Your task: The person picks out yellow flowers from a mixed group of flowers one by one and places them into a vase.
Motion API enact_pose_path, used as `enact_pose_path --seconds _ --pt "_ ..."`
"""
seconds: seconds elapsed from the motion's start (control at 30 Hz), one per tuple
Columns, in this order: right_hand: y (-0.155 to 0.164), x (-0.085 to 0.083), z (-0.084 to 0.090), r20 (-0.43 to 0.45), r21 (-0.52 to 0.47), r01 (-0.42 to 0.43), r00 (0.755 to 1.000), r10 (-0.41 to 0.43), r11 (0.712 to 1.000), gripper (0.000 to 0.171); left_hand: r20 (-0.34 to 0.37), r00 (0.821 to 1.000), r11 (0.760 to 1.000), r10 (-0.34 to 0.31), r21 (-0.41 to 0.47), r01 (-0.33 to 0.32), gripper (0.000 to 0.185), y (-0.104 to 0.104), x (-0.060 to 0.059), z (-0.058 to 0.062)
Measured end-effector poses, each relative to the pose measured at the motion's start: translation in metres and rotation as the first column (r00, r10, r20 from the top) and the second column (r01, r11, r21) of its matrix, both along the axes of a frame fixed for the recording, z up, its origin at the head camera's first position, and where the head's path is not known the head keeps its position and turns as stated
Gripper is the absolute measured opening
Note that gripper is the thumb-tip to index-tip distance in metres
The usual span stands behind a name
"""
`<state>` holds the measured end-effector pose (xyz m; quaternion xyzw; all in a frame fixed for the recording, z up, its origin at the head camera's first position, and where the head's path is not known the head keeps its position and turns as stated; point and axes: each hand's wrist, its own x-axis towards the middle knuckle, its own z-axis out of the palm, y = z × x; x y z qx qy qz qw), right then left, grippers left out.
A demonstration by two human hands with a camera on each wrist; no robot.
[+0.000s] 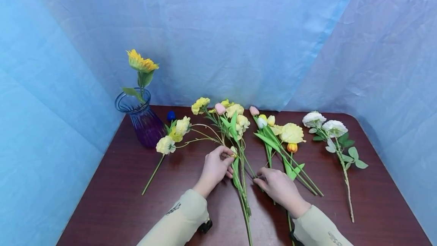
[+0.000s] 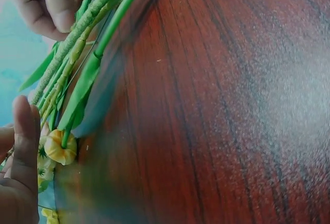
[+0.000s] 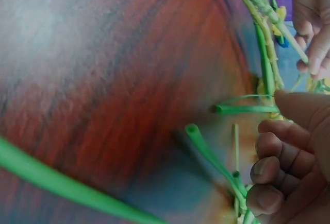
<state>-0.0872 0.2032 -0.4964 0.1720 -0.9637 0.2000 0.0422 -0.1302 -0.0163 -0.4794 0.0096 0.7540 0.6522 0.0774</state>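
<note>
Right now my left hand sits on the dark wooden table with its fingers curled in, pinching a small yellowish bud on the bunch of yellow flowers that lies down the middle of the table. The left wrist view shows that bud close up, just beside my thumb, with the green stems running up past it toward my other hand. My right hand rests a little to the right, fingers loosely bent and lying over the green stalks where the middle bunch and the tulip bunch fan out near each other; from the right wrist view its fingers are curled with cut stem ends just beside them, but I cannot tell for sure whether they actually clamp a stem or only lie on it. To the left of my left hand lies a sprig of pale yellow blooms, its stem slanting down toward the table's near edge. Behind that stands a purple glass vase holding one upright sunflower, with a small blue thing just beside it. Well off to the right lies a branch with two white flowers. Blue cloth hangs behind and on both sides of the table.
</note>
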Motion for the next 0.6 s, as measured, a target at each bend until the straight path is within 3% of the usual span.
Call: enact_pose_path --seconds 0.23,0.37,0.5,0.6 --pt "-0.005 -0.001 -0.009 0.052 0.007 0.02 0.998 -0.02 1.0 0.017 0.015 1.0 0.999 0.01 0.051 -0.011 0.008 0.003 -0.006 -0.003" --pt "-0.005 -0.001 -0.008 0.063 -0.061 0.046 0.997 -0.043 0.997 0.014 0.012 1.0 0.998 0.015 0.068 -0.016 0.01 0.006 -0.009 -0.006" --pt "0.003 0.001 -0.005 -0.039 -0.165 0.054 0.997 -0.061 0.985 0.011 0.006 1.0 0.996 0.016 0.09 -0.016 0.012 0.007 -0.011 -0.006" --pt "0.016 0.003 -0.003 -0.134 -0.188 0.07 0.986 -0.096 0.98 0.011 0.01 1.0 0.994 0.023 0.11 -0.024 0.012 0.005 -0.012 -0.004"
